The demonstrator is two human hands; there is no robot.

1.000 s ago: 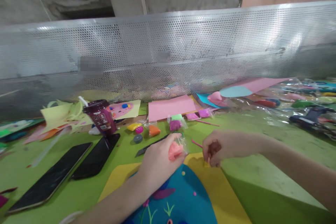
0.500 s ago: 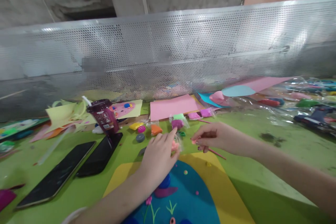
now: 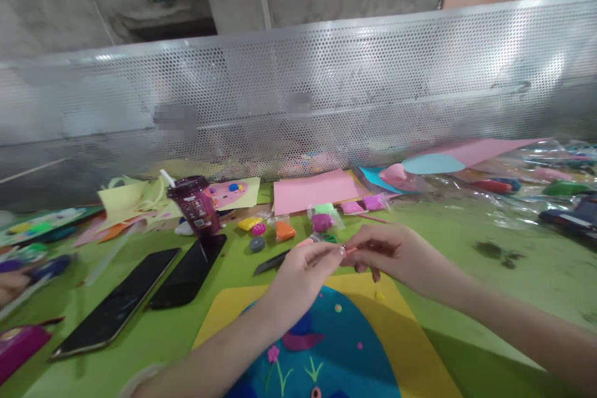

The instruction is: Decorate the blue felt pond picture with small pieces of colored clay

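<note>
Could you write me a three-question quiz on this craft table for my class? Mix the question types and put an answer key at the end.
1. True or false: the fingertips of the left hand and the right hand are close together, at a small pink piece.

2. Multiple choice: what colour is the large sheet directly under the rounded blue shape?
A) White
B) Yellow
C) Red

3. Fill in the blank: the straw standing in the dark cup is ____.

Key: 1. True; 2. B; 3. white
</note>
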